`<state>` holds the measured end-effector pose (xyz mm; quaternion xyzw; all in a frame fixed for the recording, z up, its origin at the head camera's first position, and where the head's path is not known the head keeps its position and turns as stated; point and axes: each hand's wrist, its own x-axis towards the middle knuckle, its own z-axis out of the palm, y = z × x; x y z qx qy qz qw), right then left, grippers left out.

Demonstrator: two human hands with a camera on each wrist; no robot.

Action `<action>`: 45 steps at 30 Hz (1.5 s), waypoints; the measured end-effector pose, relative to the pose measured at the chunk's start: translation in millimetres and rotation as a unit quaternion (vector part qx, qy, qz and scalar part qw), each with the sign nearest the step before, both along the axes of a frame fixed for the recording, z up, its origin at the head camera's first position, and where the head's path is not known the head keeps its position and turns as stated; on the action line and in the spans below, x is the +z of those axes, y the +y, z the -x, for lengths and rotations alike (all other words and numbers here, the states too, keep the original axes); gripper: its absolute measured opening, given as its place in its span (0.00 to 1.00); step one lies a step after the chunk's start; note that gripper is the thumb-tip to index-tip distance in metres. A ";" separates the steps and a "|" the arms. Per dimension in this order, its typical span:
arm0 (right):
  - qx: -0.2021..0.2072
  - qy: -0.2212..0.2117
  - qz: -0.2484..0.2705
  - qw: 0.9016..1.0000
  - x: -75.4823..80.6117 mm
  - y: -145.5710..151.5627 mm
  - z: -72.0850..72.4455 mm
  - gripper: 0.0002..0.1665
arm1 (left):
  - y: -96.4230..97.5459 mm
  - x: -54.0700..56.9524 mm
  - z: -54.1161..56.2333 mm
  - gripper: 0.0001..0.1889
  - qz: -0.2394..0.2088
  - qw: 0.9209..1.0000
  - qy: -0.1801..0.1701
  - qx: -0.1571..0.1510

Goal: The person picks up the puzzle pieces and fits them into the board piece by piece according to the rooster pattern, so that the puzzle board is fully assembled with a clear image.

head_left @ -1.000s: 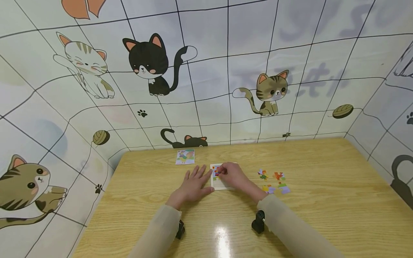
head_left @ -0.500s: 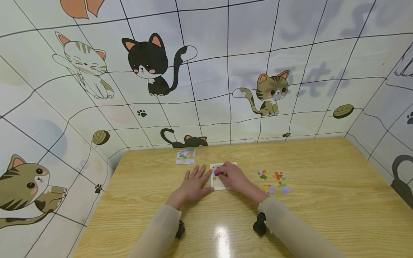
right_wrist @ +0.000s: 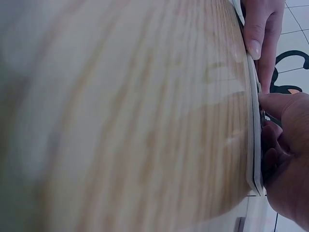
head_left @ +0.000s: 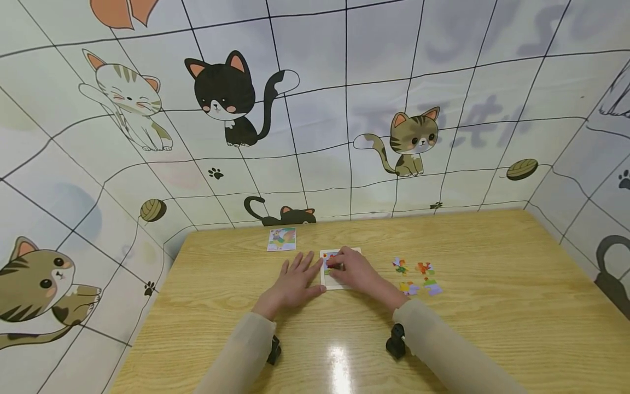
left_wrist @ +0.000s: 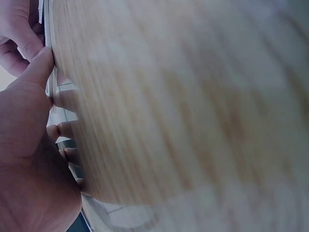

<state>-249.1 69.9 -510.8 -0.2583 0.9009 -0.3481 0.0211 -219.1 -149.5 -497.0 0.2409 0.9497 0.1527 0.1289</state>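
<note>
A small white-framed jigsaw tray [head_left: 337, 284] lies flat on the table, with colourful joined pieces [head_left: 327, 269] in its left part. My left hand [head_left: 293, 282] rests with fingers spread, its index finger and thumb touching the tray's left edge. Over the tray, the thumb and index finger of my right hand [head_left: 359, 271] pinch a jigsaw piece, mostly hidden by the fingers. From the side, the right wrist view shows the tray's edge [right_wrist: 254, 145] beneath the curled right fingers. Right of the tray lie several loose jigsaw pieces [head_left: 425, 268].
A square picture card [head_left: 282, 239] lies at the back left of the wooden table [head_left: 492, 328]. Walls printed with cartoon cats [head_left: 226, 98] rise behind the table and at both sides.
The right thumb and fingertips have shifted slightly over the tray's left part, with the fingers spreading a little apart. The left hand and loose pieces have stayed put.
</note>
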 end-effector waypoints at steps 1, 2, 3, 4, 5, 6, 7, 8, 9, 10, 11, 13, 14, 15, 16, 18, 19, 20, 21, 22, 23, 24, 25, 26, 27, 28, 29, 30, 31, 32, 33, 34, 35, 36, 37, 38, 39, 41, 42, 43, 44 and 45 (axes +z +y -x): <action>-0.003 -0.003 -0.001 1.000 0.2 -0.5 -0.2 0.14 | 0.0 0.0 0.0 0.38 0.000 1.000 0.001 -0.001; -0.005 -0.008 -0.001 1.000 0.5 -1.0 -0.4 0.14 | -0.2 0.2 -0.2 0.38 -0.001 1.000 0.000 -0.001; -0.006 -0.011 0.000 1.000 0.7 -1.4 -0.6 0.14 | -0.2 0.6 -0.5 0.38 -0.002 1.000 -0.001 -0.002; -0.008 -0.015 0.001 1.000 1.1 -1.8 -0.9 0.14 | -0.4 0.8 -0.8 0.38 -0.004 1.000 -0.002 -0.003; -0.010 -0.019 0.001 1.000 1.3 -2.1 -1.1 0.14 | -0.5 1.3 -1.2 0.38 -0.005 1.000 -0.004 -0.003; -0.011 -0.021 0.003 1.000 1.6 -2.3 -1.3 0.14 | -0.7 1.5 -1.3 0.38 -0.008 1.000 -0.004 -0.004; -0.011 -0.023 0.005 1.000 1.8 -2.5 -1.5 0.14 | -0.8 1.9 -1.7 0.38 -0.010 1.000 -0.005 -0.004; -0.011 -0.025 0.006 1.000 2.1 -2.4 -1.7 0.14 | -0.9 2.0 -1.9 0.38 -0.011 1.000 -0.006 -0.005; -0.011 -0.025 0.007 1.000 2.2 -2.4 -1.8 0.14 | -1.0 2.0 -2.0 0.38 -0.010 1.000 -0.006 -0.005; -0.011 -0.026 0.008 1.000 2.3 -2.4 -1.9 0.14 | -1.1 1.5 -1.9 0.38 -0.011 1.000 -0.005 -0.006; -0.012 -0.026 0.008 1.000 2.3 -2.5 -1.9 0.14 | -1.1 1.3 -1.9 0.38 -0.010 1.000 -0.004 -0.007; -0.012 -0.026 0.008 1.000 2.5 -2.7 -1.8 0.15 | -1.2 0.6 -1.9 0.38 -0.009 1.000 -0.003 -0.007; -0.013 -0.028 0.007 1.000 2.4 -2.8 -1.8 0.15 | -1.2 0.3 -1.7 0.38 -0.009 1.000 -0.003 -0.007; -0.015 -0.027 0.007 0.999 2.3 -3.1 -1.9 0.15 | -1.1 0.4 -1.7 0.38 -0.009 1.000 -0.003 -0.007; -0.017 -0.028 0.005 0.999 2.7 -3.5 -2.1 0.15 | -1.2 0.4 -1.7 0.38 -0.009 1.000 -0.002 -0.008; -0.023 -0.028 0.003 0.999 3.3 -4.3 -2.5 0.15 | -1.1 1.0 -1.8 0.38 -0.009 1.000 -0.001 -0.007; -0.027 -0.029 0.002 0.999 3.7 -4.8 -2.8 0.14 | -1.2 1.2 -1.9 0.38 -0.009 1.000 -0.001 -0.007; -0.030 -0.029 0.000 0.999 4.1 -5.3 -3.0 0.14 | -1.2 1.6 -1.9 0.38 -0.008 1.000 -0.001 -0.006; -0.033 -0.029 -0.001 0.999 4.8 -5.9 -3.3 0.14 | -1.2 2.0 -2.0 0.38 -0.010 1.000 -0.002 -0.005; -0.036 -0.029 -0.002 0.999 5.3 -6.4 -3.5 0.14 | -1.3 2.3 -2.1 0.38 -0.010 1.000 -0.002 -0.004; -0.038 -0.029 -0.003 0.999 5.6 -6.8 -3.6 0.14 | -1.2 2.8 -2.1 0.38 -0.010 1.000 -0.002 -0.003; -0.040 -0.029 -0.006 0.999 6.1 -7.1 -3.9 0.14 | -1.2 3.1 -2.3 0.38 -0.010 1.000 -0.003 -0.003; -0.042 -0.030 -0.006 0.999 6.3 -7.4 -4.0 0.14 | -1.2 3.4 -2.4 0.38 -0.011 1.000 -0.003 -0.003; -0.044 -0.031 -0.006 0.999 6.5 -7.6 -4.2 0.14 | -1.1 3.8 -2.5 0.38 -0.011 1.000 -0.003 -0.002; -0.045 -0.032 -0.006 0.998 6.5 -7.7 -4.5 0.14 | -1.1 3.9 -2.7 0.38 -0.012 1.000 -0.003 -0.003; -0.047 -0.032 -0.006 0.998 6.3 -7.9 -4.5 0.14 | -1.1 4.1 -2.8 0.38 -0.012 1.000 -0.002 -0.003; -0.049 -0.033 -0.005 0.998 6.0 -8.0 -4.3 0.14 | -1.0 4.0 -2.7 0.38 -0.012 1.000 -0.001 -0.003; -0.049 -0.033 -0.004 0.998 5.6 -8.1 -4.2 0.14 | -1.0 3.6 -2.5 0.38 -0.011 1.000 0.000 -0.004; -0.050 -0.032 -0.003 0.998 5.5 -8.1 -4.0 0.14 | -1.0 3.4 -2.2 0.38 -0.010 1.000 0.001 -0.004; -0.050 -0.031 -0.002 0.998 5.2 -8.1 -3.8 0.13 | -0.9 3.3 -1.9 0.38 -0.010 1.000 0.001 -0.005; -0.049 -0.028 -0.002 0.998 4.8 -8.0 -3.4 0.13 | -0.9 3.0 -1.7 0.38 -0.010 1.000 0.001 -0.005; -0.047 -0.025 -0.002 0.999 4.4 -7.8 -3.1 0.13 | -0.8 3.1 -1.6 0.38 -0.009 1.000 0.001 -0.005; -0.045 -0.022 -0.001 0.999 4.2 -7.5 -2.8 0.13 | -0.7 3.0 -1.5 0.38 -0.009 1.000 0.000 -0.006; -0.043 -0.019 0.000 0.999 4.0 -7.1 -2.6 0.13 | -0.7 3.2 -1.7 0.38 -0.010 1.000 -0.001 -0.006; -0.040 -0.017 0.001 0.999 3.7 -6.7 -2.5 0.13 | -0.5 3.6 -1.9 0.38 -0.011 1.000 -0.002 -0.006; -0.038 -0.015 0.002 0.999 3.3 -6.3 -2.3 0.13 | -0.4 3.9 -2.1 0.38 -0.011 1.000 -0.003 -0.005; -0.037 -0.015 0.003 0.999 3.2 -5.8 -2.3 0.13 | -0.3 4.0 -2.2 0.38 -0.011 1.000 -0.005 -0.005; -0.034 -0.016 0.006 0.999 3.1 -5.1 -2.3 0.14 | -0.3 4.1 -2.3 0.38 -0.011 1.000 -0.005 -0.004; -0.034 -0.018 0.006 0.999 3.2 -5.0 -2.4 0.14 | -0.3 4.2 -2.1 0.38 -0.010 1.000 -0.005 -0.005; -0.034 -0.019 0.007 0.999 3.3 -4.8 -2.5 0.14 | -0.4 4.0 -2.1 0.38 -0.010 1.000 -0.004 -0.005; -0.035 -0.021 0.008 0.999 3.4 -4.9 -2.5 0.14 | -0.6 3.7 -2.1 0.38 -0.010 1.000 -0.004 -0.005; -0.037 -0.023 0.007 0.999 3.4 -5.0 -2.4 0.14 | -0.7 3.5 -2.0 0.38 -0.011 1.000 -0.003 -0.005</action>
